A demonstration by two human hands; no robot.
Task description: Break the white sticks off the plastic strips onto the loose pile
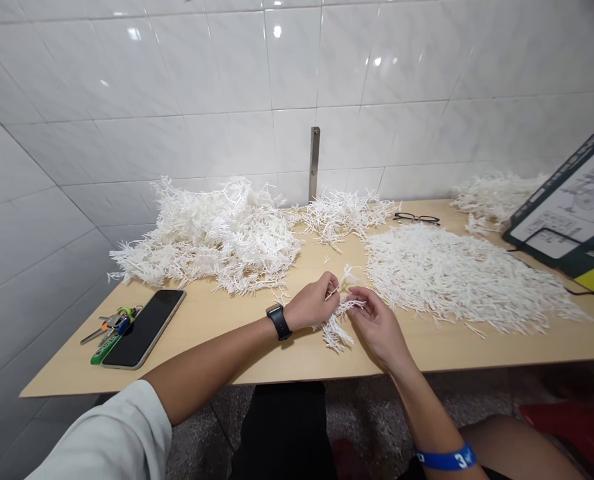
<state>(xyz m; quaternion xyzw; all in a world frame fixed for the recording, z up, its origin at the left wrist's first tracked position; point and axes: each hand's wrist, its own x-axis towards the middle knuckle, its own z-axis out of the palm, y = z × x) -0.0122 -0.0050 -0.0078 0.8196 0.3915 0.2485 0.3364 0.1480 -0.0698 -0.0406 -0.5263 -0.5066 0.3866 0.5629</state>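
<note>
My left hand (pixel 314 301), a black watch on its wrist, is closed on white branching plastic sprigs near the front middle of the table. Facing it, my right hand (pixel 374 327) pinches the other side of the same strands with thumb and fingers. The white branching sprigs (pixel 337 332) hang between and below both hands, close to the tabletop. Behind my left hand rises a big tangled heap of white sprigs (pixel 217 233). To the right of my right hand lies a flatter, wide spread of similar sprigs (pixel 467 277).
A phone (pixel 144 328) and a bunch of keys (pixel 111 330) lie at the table's left. Eyeglasses (pixel 417 218) rest behind the flat spread. Smaller sprig piles (pixel 347 212) sit along the tiled wall. At right leans a printed box (pixel 574 207) with a black cord.
</note>
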